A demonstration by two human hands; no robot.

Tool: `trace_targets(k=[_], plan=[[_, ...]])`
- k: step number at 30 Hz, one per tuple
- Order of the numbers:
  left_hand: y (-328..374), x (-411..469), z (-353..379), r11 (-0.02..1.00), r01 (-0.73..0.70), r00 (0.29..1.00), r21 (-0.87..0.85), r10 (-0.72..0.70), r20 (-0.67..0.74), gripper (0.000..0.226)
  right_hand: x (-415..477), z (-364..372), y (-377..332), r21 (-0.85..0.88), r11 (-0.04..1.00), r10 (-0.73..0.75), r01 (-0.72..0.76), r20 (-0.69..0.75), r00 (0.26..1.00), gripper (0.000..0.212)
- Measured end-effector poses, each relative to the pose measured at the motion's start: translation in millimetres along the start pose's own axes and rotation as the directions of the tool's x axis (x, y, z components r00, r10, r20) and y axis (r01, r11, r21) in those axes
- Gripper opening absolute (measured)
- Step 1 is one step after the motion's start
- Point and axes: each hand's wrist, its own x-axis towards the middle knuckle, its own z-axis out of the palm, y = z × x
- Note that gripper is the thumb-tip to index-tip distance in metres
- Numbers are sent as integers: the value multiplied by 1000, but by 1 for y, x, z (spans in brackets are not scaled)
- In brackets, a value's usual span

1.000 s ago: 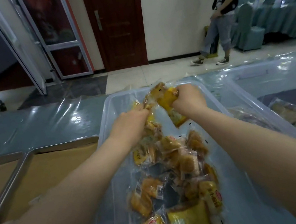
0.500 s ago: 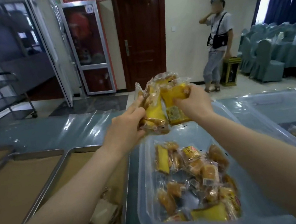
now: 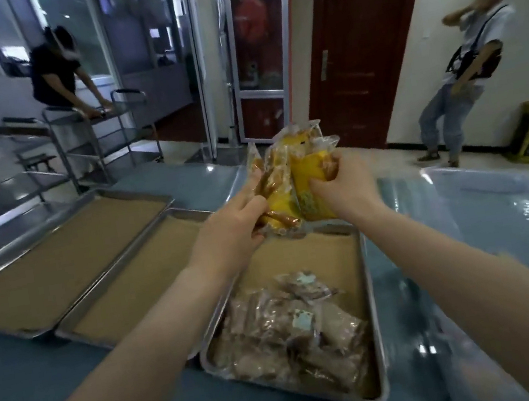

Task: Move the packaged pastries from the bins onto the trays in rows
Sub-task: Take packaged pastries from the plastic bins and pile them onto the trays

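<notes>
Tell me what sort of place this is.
Probably a catering or banquet prep area. Metal baking trays lined with brown paper sit on a plastic-covered table, a steel trolley stands behind, and both hands hold packaged pastries over a part-filled tray.

Three trays lie side by side on the bench (image 3: 44, 391); the rightmost tray (image 3: 371, 304) holds wrapped pastries (image 3: 287, 332) at its near end. Both hands (left hand (image 3: 227, 237), right hand (image 3: 348, 194)) hold a bundle of packaged pastries (image 3: 292, 185) above its far end.

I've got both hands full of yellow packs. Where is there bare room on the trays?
The far half of the near tray, beyond the brown packs, is bare. The middle tray and far-left tray show only liner. The near tray's front half is crowded.
</notes>
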Motion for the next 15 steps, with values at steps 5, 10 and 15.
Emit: trace_targets(k=[5, 10, 15], plan=[[-118, -86, -17, 998, 63, 994, 19, -65, 92, 24, -38, 151, -31, 22, 992, 119, -124, 152, 981, 27], [-206, -148, -5, 974, 220, 938, 46, -224, 263, 23, -78, 264, -41, 122, 926, 312, -358, 289, 905, 36], [-262, -167, 11, 961, 268, 863, 70, -272, 427, 78, -88, 315, -44, 102, 932, 269, -348, 450, 852, 76]])
